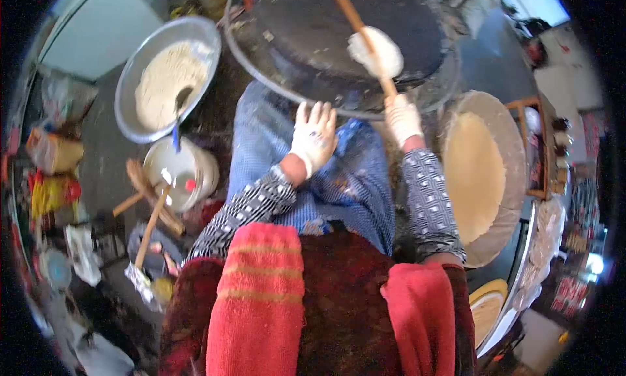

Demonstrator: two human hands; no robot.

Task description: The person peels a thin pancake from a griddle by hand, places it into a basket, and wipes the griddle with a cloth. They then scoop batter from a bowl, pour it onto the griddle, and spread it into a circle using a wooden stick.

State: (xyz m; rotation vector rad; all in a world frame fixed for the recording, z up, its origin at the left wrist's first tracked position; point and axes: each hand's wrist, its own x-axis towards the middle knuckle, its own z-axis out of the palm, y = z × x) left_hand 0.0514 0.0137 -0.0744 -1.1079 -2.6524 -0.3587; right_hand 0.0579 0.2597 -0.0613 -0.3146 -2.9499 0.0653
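Note:
My right hand, in a white glove, is closed around the near end of a long wooden stick. The stick reaches forward over a large dark round griddle. Partway along it, a white blob of dough or batter lies across the griddle side, with the stick overlapping its middle. My left hand, also gloved, has its fingers stretched out over the blue checked cloth on my lap, close to the griddle's near rim. Nothing is in it.
Left of the griddle, a metal basin holds pale batter and a ladle. Below stands a white bucket beside wooden sticks. At right, a thin round flatbread lies on a wide round tray. A wooden rack stands beyond.

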